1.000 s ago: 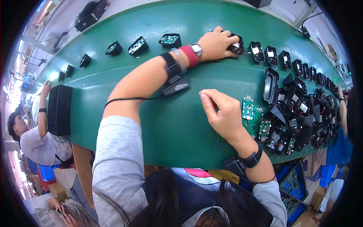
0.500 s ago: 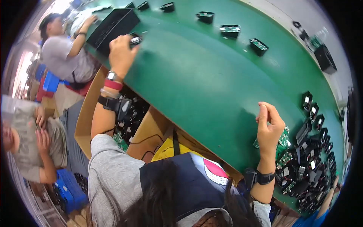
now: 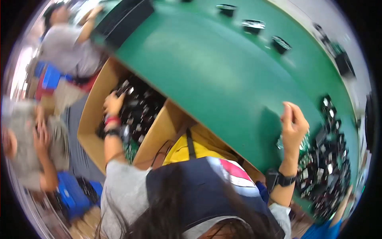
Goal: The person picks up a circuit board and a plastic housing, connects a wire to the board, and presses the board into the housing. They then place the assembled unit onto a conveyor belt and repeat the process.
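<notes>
My left hand (image 3: 114,104) is down inside a cardboard box (image 3: 88,131) on the left, among a heap of small black casings (image 3: 137,107). Its fingers are blurred against the dark parts, so whether they grip a casing cannot be made out. Over the right side of the green table (image 3: 207,83) I hold my right hand (image 3: 293,126) raised, fingers curled and thumb against them. Anything inside that pinch is hidden. Green circuit boards (image 3: 305,143) lie just behind this hand, beside a large pile of black casings with boards (image 3: 326,167).
Three open black casings stand along the far side, one (image 3: 253,26) among them. A black bin (image 3: 125,22) sits at the table's left end near a seated person (image 3: 65,47). Another person (image 3: 36,147) sits at left. A yellow bag (image 3: 199,143) lies by my lap.
My left hand has moved from the table by the black bin, where it held a black casing, down into the cardboard box. My right hand stays raised and curled. The view has shifted slightly.
</notes>
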A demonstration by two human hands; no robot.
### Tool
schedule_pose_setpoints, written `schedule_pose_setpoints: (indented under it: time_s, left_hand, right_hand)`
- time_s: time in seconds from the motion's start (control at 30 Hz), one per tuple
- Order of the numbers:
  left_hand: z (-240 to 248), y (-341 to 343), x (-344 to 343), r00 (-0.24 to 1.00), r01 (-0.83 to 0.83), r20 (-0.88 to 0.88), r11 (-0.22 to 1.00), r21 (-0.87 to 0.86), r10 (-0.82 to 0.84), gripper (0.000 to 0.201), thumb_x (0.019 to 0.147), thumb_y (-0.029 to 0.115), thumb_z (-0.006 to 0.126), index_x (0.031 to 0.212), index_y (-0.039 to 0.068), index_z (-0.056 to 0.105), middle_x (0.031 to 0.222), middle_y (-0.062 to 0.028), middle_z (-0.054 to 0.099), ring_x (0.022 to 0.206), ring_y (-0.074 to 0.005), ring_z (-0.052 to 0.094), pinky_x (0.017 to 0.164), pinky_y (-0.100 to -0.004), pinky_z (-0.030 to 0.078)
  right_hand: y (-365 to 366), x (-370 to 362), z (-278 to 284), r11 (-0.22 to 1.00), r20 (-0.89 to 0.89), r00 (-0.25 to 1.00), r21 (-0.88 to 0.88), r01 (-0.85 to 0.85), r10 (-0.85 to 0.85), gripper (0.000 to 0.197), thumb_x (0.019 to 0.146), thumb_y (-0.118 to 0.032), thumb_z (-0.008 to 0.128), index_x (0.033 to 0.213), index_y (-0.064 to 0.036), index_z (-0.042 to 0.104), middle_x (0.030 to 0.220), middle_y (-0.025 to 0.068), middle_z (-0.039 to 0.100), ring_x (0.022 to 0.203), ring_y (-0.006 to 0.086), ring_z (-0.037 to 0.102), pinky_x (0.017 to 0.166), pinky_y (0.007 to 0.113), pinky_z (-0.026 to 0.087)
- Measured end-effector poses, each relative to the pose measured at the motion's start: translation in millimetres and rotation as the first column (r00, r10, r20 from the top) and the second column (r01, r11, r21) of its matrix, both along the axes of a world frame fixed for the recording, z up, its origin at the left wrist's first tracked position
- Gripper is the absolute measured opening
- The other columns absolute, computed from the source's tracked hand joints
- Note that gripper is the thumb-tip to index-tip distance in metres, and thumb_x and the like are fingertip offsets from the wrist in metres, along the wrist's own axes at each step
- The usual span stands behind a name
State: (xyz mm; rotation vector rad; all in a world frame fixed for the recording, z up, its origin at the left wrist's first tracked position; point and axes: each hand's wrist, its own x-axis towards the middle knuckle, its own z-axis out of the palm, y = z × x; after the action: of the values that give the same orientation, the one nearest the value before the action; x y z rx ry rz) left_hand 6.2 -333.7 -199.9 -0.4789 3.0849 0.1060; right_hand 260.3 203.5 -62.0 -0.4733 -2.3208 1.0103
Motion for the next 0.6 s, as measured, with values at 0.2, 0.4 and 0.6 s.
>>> schedule_pose_setpoints:
  time_s: [0.2,0.4,0.6]
  left_hand:
    - [175.6,91.7,-32.7,0.647,0.608,-0.667,0.778,0.159,-0.369,0.036,0.09,0.009,0.062,0.123,-0.004,0.056,0.12,-0.0164,0.062,0.106,-0.023,0.06,0.091,-0.0323,0.047]
    - [232.3,439.0,22.9,-0.162,0.971,-0.585,-0.234,0.05,-0.795,0.038,0.08,-0.003,0.061,0.118,0.006,0.062,0.116,-0.0147,0.064,0.109,-0.0313,0.059,0.095,-0.036,0.045]
    - [152.3,675.2,84.2,-0.753,0.617,-0.51,-0.715,-0.329,-0.415,0.053,0.074,-0.01,0.053,0.123,0.009,0.053,0.123,-0.0109,0.058,0.114,-0.0321,0.054,0.092,-0.0413,0.048]
  right_hand:
    - [-12.6,-16.8,5.8,0.992,-0.121,0.985,0.021,-0.121,0.122,0.011,0.09,-0.009,0.063,0.094,-0.001,0.069,0.08,0.0112,0.068,0.064,0.0156,0.062,0.058,0.026,0.048]
    - [-2.5,10.3,18.6,0.891,-0.389,0.887,0.45,-0.054,0.25,0.014,0.08,-0.002,0.068,0.094,-0.0001,0.068,0.068,0.0082,0.062,0.053,0.0197,0.058,0.05,0.029,0.047]
    - [9.4,6.3,13.6,0.844,-0.513,0.814,0.534,0.056,0.271,0.02,0.078,-0.002,0.068,0.097,0.0005,0.067,0.063,0.0043,0.058,0.05,0.0186,0.056,0.045,0.028,0.042]
